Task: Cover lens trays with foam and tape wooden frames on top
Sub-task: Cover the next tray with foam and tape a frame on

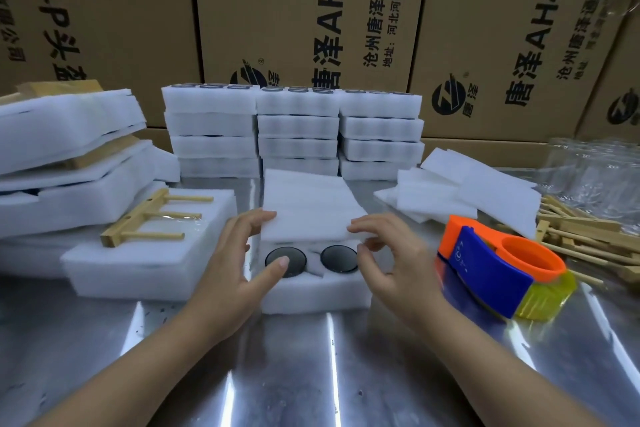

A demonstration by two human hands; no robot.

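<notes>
A white foam lens tray (313,291) lies on the metal table in front of me, with two dark round lenses (338,258) showing at its near edge. A white foam sheet (311,211) lies over most of the tray. My left hand (239,253) holds the sheet's near left corner, thumb under it by a lens. My right hand (388,250) pinches the near right corner. To the left, a wooden frame (152,218) is taped on top of a covered tray (149,253). An orange and blue tape dispenser (498,267) lies to the right.
Stacks of filled foam trays (294,132) stand behind. More wrapped trays (69,149) pile up at the left. Loose foam sheets (467,191) and a heap of wooden frames (588,236) lie at the right, with clear glass jars (595,170) behind. Cardboard boxes (311,10) wall the back.
</notes>
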